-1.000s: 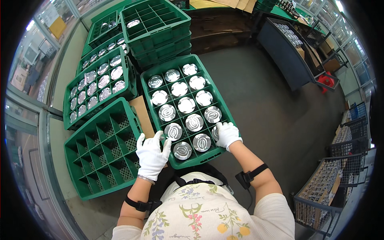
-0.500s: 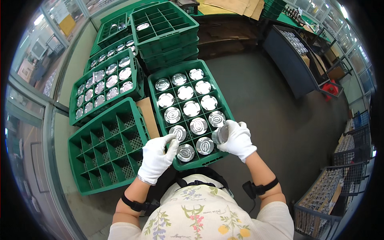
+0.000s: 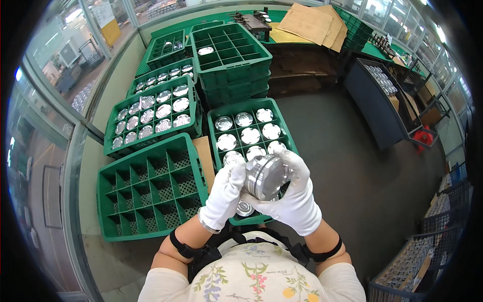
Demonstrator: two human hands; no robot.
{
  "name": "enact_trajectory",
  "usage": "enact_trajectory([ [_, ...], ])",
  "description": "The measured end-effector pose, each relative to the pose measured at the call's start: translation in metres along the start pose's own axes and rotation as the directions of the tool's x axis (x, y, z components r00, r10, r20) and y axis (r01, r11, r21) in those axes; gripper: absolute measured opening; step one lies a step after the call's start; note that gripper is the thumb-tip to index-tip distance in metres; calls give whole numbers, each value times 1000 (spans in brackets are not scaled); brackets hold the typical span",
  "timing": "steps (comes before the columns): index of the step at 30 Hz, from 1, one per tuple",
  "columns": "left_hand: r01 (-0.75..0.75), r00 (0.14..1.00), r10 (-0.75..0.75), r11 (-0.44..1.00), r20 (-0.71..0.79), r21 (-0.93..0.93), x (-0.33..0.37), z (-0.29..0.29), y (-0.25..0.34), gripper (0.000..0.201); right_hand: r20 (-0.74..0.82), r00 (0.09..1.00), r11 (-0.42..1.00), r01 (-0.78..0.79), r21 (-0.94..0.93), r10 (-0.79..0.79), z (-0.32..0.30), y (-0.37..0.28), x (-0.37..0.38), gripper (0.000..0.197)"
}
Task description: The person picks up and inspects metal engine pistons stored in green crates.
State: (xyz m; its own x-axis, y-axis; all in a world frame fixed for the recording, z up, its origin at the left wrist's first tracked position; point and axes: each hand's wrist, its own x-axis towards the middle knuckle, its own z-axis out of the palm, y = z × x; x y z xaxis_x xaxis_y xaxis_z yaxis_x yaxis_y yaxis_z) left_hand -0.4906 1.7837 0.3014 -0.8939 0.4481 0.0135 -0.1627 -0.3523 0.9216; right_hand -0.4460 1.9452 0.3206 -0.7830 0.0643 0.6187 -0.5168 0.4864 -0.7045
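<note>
A shiny metal piston (image 3: 266,177) is tilted on its side in front of my chest, ring grooves showing around its edge. My right hand (image 3: 298,204), in a white glove, wraps its thumb and fingers around the piston's right side. Against its left end, the curled fingers of my gloved left hand (image 3: 225,194) press on the metal. Directly below is a green divided crate (image 3: 217,132) with round-topped pistons (image 3: 250,136) standing in its compartments. The hands hide several of the near compartments; one piston (image 3: 245,208) shows just under them.
On the left lies a green crate (image 3: 103,201) with bare compartments. Beyond it, another crate (image 3: 113,146) holds several pistons. Stacked green crates (image 3: 231,68) stand farther back. A dark cart (image 3: 375,108) is at far right, and wire baskets (image 3: 402,274) line the near right.
The right hand has lifted the piston from the crate's right side and brought it to the middle. My left hand has moved right to meet it. The whole view has shifted.
</note>
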Motion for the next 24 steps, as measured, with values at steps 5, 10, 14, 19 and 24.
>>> enact_trajectory([
  [5, 148, 970, -201, 935, -138, -322, 2, 1, 23, 52, -7, 1000, 936, 10, 353, -9, 0, -9, 8, 96],
  [10, 189, 961, -267, 823, -71, -536, -3, -2, 30, 52, 187, 872, 473, -412, 778, 453, -1, -14, 11, 72],
  [14, 205, 965, -255, 886, -67, -417, -8, -5, 33, 62, 487, 739, 218, -629, 746, 466, -7, -14, 17, 61],
  [19, 91, 992, -108, 971, -64, -223, -13, -7, 37, 54, 556, 642, 291, -752, 592, 528, -13, -35, 27, 63],
  [24, -117, 992, 121, 987, -30, 108, -9, -16, 42, 49, 399, 869, 490, -495, 718, 292, -6, -17, 7, 62],
])
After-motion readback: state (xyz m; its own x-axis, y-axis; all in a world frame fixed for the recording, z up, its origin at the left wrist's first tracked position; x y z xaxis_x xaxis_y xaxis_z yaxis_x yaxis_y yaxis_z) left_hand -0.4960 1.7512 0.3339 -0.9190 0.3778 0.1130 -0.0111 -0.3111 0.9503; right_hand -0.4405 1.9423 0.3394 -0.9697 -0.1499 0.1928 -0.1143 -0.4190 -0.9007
